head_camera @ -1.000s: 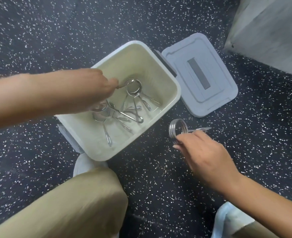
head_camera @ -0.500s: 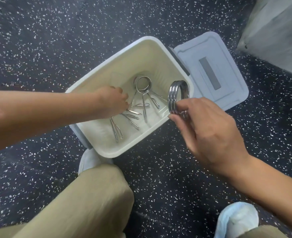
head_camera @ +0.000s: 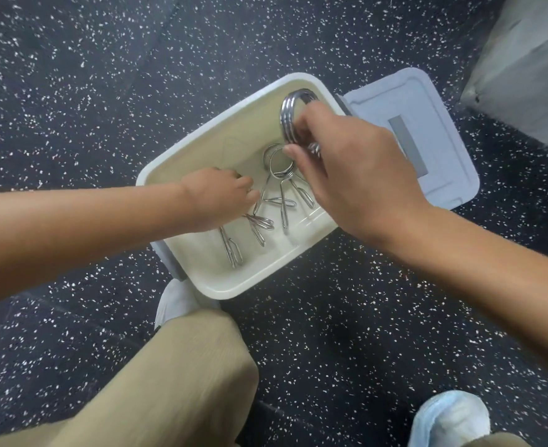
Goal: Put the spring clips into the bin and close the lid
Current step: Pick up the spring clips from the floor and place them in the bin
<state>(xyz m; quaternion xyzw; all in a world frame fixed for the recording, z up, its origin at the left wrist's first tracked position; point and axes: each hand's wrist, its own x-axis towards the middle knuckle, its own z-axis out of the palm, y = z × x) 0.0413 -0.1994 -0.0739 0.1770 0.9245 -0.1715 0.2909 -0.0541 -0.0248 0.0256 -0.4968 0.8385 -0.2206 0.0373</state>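
Observation:
A cream plastic bin (head_camera: 201, 150) stands open on the dark speckled floor. Several steel spring clips (head_camera: 275, 195) lie on its bottom. My right hand (head_camera: 356, 175) is over the bin's right half, shut on one more spring clip (head_camera: 290, 116), whose coil stands upright above the far rim. My left hand (head_camera: 217, 198) is down inside the bin with its fingers on the clips there; whether it grips one is hidden. The grey lid (head_camera: 427, 137) lies flat on the floor to the right of the bin.
My bent knee in tan trousers (head_camera: 175, 375) and a white shoe (head_camera: 177, 301) press against the bin's near edge. Another shoe (head_camera: 453, 417) is at the lower right. A grey block (head_camera: 530, 66) stands at the upper right.
My right hand has carried its spring clip from beside the bin's right rim to above the inside of the bin. My left hand stays low among the clips.

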